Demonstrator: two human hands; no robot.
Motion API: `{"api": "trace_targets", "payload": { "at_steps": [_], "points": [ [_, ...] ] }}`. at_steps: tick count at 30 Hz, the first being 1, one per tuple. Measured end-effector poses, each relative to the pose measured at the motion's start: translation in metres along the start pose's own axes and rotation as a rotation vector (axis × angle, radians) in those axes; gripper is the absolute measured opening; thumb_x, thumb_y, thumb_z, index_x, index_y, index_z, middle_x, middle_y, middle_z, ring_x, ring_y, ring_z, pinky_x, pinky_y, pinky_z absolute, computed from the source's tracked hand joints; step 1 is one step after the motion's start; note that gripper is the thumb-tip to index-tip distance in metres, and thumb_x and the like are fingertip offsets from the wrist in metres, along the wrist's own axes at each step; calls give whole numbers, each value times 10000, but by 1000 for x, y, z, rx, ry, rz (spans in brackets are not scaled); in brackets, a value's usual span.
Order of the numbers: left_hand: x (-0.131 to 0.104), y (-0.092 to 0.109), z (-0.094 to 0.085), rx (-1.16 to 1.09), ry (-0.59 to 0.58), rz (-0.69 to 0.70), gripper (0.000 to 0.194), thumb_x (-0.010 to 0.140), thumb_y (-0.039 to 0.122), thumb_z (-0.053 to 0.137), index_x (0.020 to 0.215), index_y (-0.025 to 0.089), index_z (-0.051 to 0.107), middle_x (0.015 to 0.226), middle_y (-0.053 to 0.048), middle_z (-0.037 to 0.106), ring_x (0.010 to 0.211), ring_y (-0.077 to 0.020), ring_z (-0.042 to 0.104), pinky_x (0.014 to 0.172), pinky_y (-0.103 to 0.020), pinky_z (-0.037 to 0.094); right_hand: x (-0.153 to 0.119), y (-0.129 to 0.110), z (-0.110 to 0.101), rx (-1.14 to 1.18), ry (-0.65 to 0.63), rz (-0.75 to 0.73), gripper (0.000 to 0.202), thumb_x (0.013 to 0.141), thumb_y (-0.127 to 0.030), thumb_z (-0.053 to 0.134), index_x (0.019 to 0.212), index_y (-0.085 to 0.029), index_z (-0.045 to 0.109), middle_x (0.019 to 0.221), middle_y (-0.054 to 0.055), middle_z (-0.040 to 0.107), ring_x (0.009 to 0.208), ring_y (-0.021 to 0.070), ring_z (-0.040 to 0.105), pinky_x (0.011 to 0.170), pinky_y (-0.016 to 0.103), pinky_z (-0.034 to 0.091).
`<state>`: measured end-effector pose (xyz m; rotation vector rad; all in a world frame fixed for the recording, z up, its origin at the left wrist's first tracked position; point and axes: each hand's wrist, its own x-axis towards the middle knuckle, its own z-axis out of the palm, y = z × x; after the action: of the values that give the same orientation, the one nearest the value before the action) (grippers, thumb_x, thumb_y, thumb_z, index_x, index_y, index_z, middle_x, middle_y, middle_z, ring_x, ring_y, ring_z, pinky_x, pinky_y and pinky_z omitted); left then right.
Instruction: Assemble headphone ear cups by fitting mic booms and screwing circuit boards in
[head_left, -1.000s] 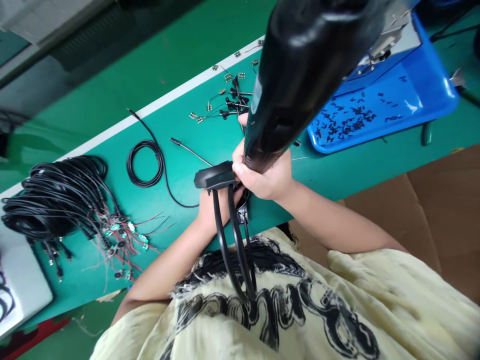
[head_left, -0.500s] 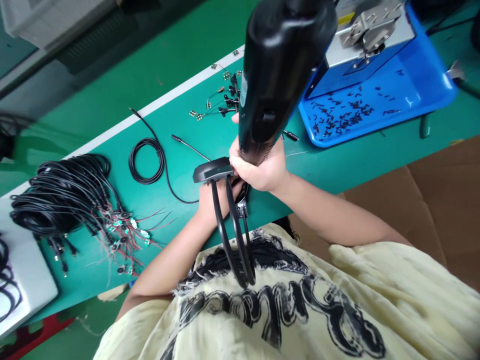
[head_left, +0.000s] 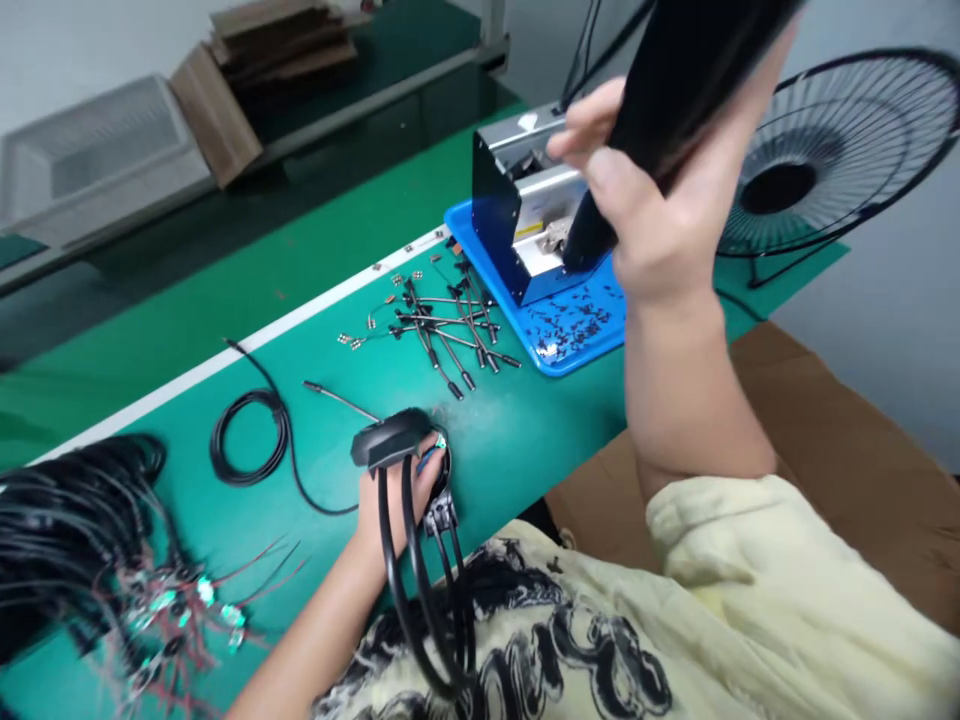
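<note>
My left hand (head_left: 381, 505) grips a black headset (head_left: 397, 437) above the green table, fingers partly hidden beneath its ear cup. Two curved headband tubes hang down toward my shirt, and a thin microphone boom (head_left: 341, 402) reaches out to the left. By the thumb, a small green-and-blue spot shows inside the open second cup. My right hand (head_left: 667, 220) is raised at the upper right, thumb and fingers around a black electric screwdriver (head_left: 675, 90). The screwdriver's top end lies outside the picture. A coiled black cable (head_left: 281, 425) leads toward the headset.
Several loose microphone booms (head_left: 450, 325) lie beyond the headset. A blue tray (head_left: 555, 365) holds small black screws and a box-shaped machine (head_left: 499, 220). Bundled cables (head_left: 82, 530) with red wires fill the left. A fan (head_left: 840, 150) stands at the right, cardboard (head_left: 847, 430) below it.
My right hand has lifted the screwdriver away from the headset, up and to the right. My left hand still holds the headset. The view has tilted up, bringing the fan into sight.
</note>
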<state>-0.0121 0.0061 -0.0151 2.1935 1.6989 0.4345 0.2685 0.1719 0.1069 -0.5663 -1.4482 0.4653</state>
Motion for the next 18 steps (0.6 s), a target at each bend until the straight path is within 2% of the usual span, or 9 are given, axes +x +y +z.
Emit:
{"api": "trace_targets", "payload": {
  "at_steps": [1,2,4,6,9,13,16,18],
  "points": [
    [0,0,-1,34,16,22,258,913,380,577,1078,235,711,949,-29,755,755,-187,709,684,-267,528,16,12,-14,-59,57,-30,620,755,-365,748,1199,-320,317,899,-55,679,755,89,652,707,286,534],
    [1,0,-2,69,39,48,261,914,388,573,1067,233,718,916,-29,757,703,-178,701,651,-261,515,28,25,-26,-50,109,-52,660,718,-408,760,1177,-333,291,737,-109,643,582,69,592,532,247,479],
    [1,-1,-4,130,86,104,275,915,406,566,1043,225,728,850,-29,755,634,-166,681,618,-256,498,39,51,-38,-52,218,66,571,762,-528,660,1158,-336,297,586,-154,548,431,59,481,407,235,371],
    [0,-3,-4,163,113,152,281,921,414,553,1025,224,732,800,-23,749,605,-161,670,604,-254,492,37,70,-39,-73,298,143,527,783,-638,556,1142,-331,322,517,-171,475,370,52,408,367,224,306],
    [-1,-7,-3,161,103,180,297,937,416,519,1031,224,725,869,-34,754,639,-161,682,613,-252,511,27,83,-36,-124,366,116,535,777,-701,528,1111,-323,352,497,-168,429,374,54,373,374,217,286],
    [1,-8,-4,126,14,163,338,949,423,478,1104,220,699,972,-63,746,757,-178,703,682,-257,544,23,72,-38,-126,297,148,465,776,-696,561,999,-309,433,539,-127,428,413,76,406,379,246,320],
    [3,0,-8,91,5,156,335,959,411,461,1113,219,689,960,-64,744,743,-178,697,696,-269,544,19,45,-35,-20,297,305,554,685,-760,588,980,-303,485,534,-113,453,394,80,424,348,256,311],
    [2,7,-11,87,29,113,331,952,420,484,1079,194,690,912,-66,742,669,-170,677,673,-274,530,7,21,-24,67,228,439,614,625,-815,583,977,-316,524,555,-96,464,433,76,463,370,241,331]
  ]
}}
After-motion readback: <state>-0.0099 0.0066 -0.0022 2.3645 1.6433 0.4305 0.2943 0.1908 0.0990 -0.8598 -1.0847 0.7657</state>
